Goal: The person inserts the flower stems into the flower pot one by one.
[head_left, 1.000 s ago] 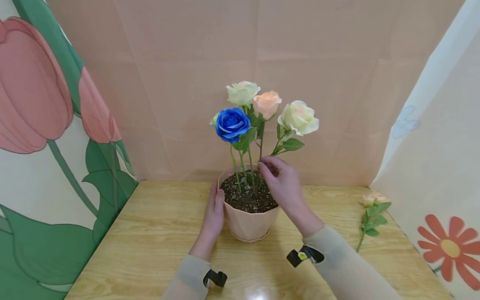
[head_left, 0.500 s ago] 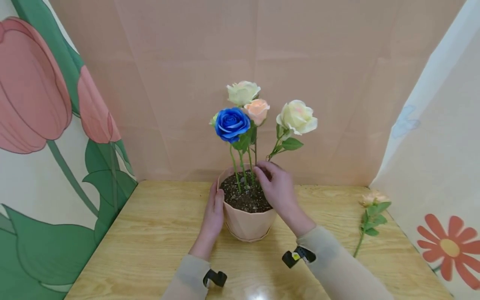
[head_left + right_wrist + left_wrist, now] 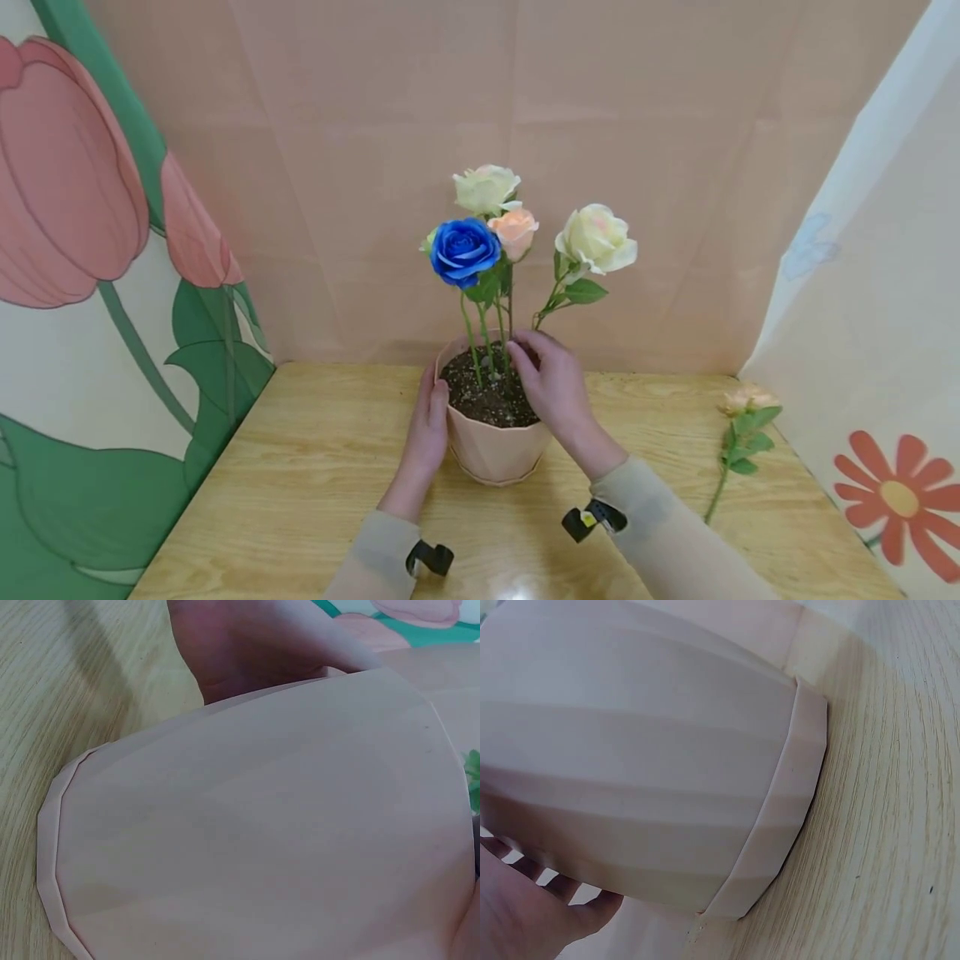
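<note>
In the head view a pale pink flowerpot (image 3: 495, 450) of dark soil (image 3: 491, 408) stands on the table. My left hand (image 3: 426, 425) rests against the pot's left side, thumb extended near the rim. The left wrist view shows its spread fingers (image 3: 562, 886) touching the pot wall. My right hand (image 3: 553, 379) pinches the stem of a peach rose (image 3: 514, 232) low over the soil; the fingertips partly hide the stem. A blue rose (image 3: 465, 252) and a cream rose (image 3: 486, 189) stand beside it. Another cream rose (image 3: 597, 239) leans right, its stem base behind my right hand.
A peach rose with leaves (image 3: 742, 442) lies at the table's right side. The wooden table (image 3: 315, 467) meets a pinkish backdrop (image 3: 360, 208) behind the pot. Flower-printed panels (image 3: 900, 496) flank both sides.
My right hand has moved left and slightly down with the peach rose, whose bloom now sits lower and closer to the blue rose. The left hand stays against the pot.
</note>
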The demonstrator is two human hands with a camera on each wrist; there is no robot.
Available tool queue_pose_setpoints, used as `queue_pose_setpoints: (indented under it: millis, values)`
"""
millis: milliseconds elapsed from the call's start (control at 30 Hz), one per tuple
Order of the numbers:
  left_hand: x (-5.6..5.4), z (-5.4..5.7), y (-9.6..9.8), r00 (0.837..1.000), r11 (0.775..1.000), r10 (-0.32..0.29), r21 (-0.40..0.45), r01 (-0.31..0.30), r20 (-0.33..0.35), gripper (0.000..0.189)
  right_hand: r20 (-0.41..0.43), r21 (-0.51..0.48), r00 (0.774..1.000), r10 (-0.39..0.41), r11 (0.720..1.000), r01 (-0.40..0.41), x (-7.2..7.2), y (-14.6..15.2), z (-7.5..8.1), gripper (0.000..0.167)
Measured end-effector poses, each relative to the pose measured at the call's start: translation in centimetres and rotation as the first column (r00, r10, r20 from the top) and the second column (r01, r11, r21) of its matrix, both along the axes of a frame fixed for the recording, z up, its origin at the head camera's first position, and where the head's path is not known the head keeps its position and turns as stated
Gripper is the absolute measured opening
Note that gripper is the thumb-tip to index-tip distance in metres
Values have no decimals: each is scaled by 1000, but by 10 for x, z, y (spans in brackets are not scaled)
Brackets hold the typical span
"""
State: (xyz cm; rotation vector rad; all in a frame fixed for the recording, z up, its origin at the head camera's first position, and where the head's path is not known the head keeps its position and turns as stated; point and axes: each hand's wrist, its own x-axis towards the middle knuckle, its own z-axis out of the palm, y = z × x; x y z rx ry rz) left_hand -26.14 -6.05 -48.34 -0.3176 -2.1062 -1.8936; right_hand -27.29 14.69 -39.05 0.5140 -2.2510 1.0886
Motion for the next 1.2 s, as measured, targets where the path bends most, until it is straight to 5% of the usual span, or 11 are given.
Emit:
queue_pose_setpoints:
  millis: [833, 967, 1000, 1200]
  values:
    - [1, 0, 0, 1000, 1000, 22, -22, -22, 9, 60, 85, 20, 996, -9, 1000, 7, 0, 1, -2, 18]
    - [-2, -7, -2, 999, 1000, -2, 1, 2, -36, 65, 83, 30, 996, -17, 999, 14, 2, 0, -2, 17]
    - [-16, -25, -5, 997, 1000, -12, 12, 13, -72, 70, 85, 28, 996, -17, 1000, 15, 3, 0, -2, 17]
    - [-18, -25, -6, 996, 1000, -23, 18, 25, -89, 66, 92, -10, 996, -16, 1000, 17, 4, -1, -3, 18]
